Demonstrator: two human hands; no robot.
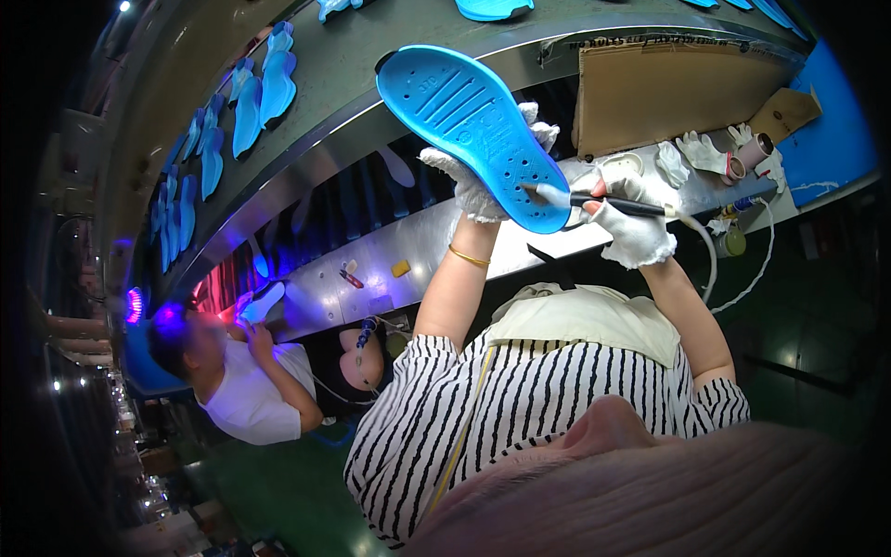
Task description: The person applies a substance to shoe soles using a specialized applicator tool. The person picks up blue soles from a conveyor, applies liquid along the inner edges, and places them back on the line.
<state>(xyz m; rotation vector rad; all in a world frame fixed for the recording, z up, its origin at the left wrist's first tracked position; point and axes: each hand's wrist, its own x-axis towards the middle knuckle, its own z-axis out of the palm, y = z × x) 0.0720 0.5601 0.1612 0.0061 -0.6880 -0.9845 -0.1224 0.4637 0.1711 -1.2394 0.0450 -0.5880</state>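
Observation:
A bright blue shoe sole [469, 125] is held up over the bench, tilted, its face with grooves and small holes toward me. A dark patch shows at its far left end. My left hand [469, 181], in a white glove, grips the sole from behind; the sole hides most of its fingers. My right hand [631, 227], in a white glove with bare fingertips, is closed round the black handle of a brush [620, 202]. The brush's pale bristles lie at the sole's near end, beside the holes. A whitish hose [703, 243] runs from the handle's end.
A conveyor [367, 51] with several blue pieces curves along the far side. Behind the metal bench [371, 251] stands a cardboard sheet [668, 97]. White gloves [703, 153] and a tape roll [759, 147] lie at right. A co-worker [251, 381] sits at left.

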